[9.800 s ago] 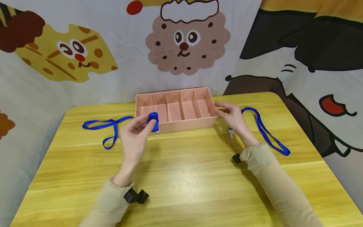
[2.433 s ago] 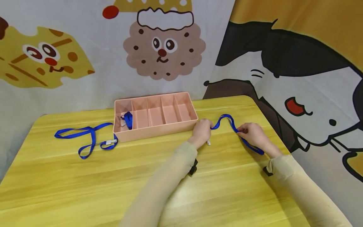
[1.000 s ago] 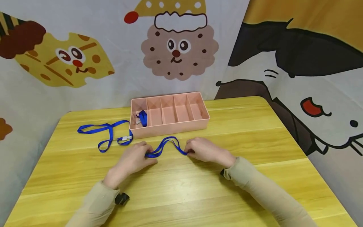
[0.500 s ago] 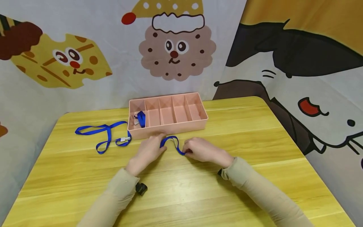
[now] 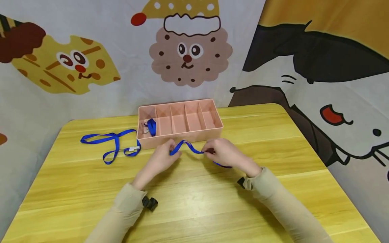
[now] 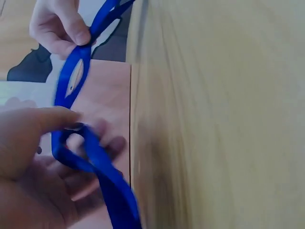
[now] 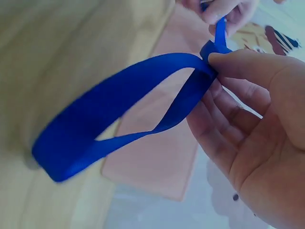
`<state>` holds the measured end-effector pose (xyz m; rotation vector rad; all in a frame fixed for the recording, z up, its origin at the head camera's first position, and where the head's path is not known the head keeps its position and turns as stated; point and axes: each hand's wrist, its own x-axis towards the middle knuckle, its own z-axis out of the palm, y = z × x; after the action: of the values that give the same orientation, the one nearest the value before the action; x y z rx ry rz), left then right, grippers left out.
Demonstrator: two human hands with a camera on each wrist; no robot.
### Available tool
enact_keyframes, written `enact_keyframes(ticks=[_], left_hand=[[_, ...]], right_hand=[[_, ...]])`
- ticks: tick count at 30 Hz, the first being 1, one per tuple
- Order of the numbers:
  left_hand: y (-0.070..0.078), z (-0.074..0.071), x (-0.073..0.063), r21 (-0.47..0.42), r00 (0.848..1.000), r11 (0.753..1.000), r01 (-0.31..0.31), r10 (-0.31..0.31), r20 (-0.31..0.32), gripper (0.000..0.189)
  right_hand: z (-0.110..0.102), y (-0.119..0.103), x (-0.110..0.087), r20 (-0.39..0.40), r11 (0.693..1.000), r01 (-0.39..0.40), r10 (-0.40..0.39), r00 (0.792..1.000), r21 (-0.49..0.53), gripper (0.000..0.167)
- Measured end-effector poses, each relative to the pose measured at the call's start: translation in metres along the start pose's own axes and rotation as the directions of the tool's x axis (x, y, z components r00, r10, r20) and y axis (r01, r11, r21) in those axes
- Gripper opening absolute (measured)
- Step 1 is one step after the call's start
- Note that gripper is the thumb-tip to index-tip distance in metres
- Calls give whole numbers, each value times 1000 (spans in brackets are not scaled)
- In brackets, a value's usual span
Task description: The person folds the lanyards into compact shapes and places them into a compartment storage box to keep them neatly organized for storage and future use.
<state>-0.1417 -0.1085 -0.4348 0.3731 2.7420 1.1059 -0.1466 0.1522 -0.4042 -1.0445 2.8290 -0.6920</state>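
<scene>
Two beige sleeves, the left sleeve (image 5: 117,212) at the lower left of the frame and the right sleeve (image 5: 285,202) at the lower right, reach in over a wood-grain bench (image 5: 194,212), each with a small black device at the cuff. At the centre of the frame, a person holds a blue lanyard (image 5: 176,149) with both hands: the left hand (image 5: 158,158) has it between thumb and fingers, while the right hand (image 5: 226,153) pinches it between thumb and fingertips. The strap arches between the two hands, and a loop hangs from the right hand, broad across the right wrist view. Left of centre, a second blue lanyard (image 5: 117,145) lies in loose loops on the bench, its pale clip (image 5: 133,148) near the corner of a pink box (image 5: 188,136). The box sits just behind the hands, split into five compartments, with a bundled blue lanyard (image 5: 152,128) in the leftmost. Across the top of the frame, a printed backdrop (image 5: 127,20) shows a cheese figure at upper left, a biscuit in a hat at upper centre and a large cartoon animal at right
</scene>
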Motion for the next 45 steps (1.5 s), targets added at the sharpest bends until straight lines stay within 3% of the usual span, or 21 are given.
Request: enact_keyframes(ticks=[4, 8, 14, 18, 26, 30, 33, 40, 45], left_hand=[[5, -3, -3, -101, 999, 994, -44, 40, -33, 30], [12, -9, -6, -165, 992, 981, -104, 90, -88, 25], [24, -23, -13, -312, 992, 945, -100, 69, -108, 23], [30, -32, -19, -274, 991, 958, -84, 50, -128, 28], [45, -48, -31, -166, 986, 980, -109, 85, -145, 25], [46, -52, -35, -106, 984, 987, -122, 107, -140, 20], [46, -51, -35, -108, 985, 986, -125, 110, -135, 16], [46, -47, -32, -242, 992, 963, -121, 105, -75, 10], [47, -46, -31, -223, 992, 969, -107, 91, -82, 13]], right_hand=[[-10, -1, -3, -49, 999, -26, 28, 998, 35, 7], [-20, -5, -7, -96, 996, -64, 70, 993, 64, 8], [-35, -12, -13, -223, 989, -98, 122, 967, 113, 8], [-41, -14, -15, -307, 985, -96, 137, 942, 144, 8], [-44, -18, -19, -393, 985, -36, 101, 914, 170, 11], [-46, -21, -20, -460, 990, -1, 67, 885, 143, 12], [-49, -22, -22, -485, 995, 26, 26, 874, 99, 14], [-57, -21, -27, -483, 997, 58, -24, 875, 56, 15], [-60, -17, -30, -457, 996, 51, -14, 889, 67, 17]])
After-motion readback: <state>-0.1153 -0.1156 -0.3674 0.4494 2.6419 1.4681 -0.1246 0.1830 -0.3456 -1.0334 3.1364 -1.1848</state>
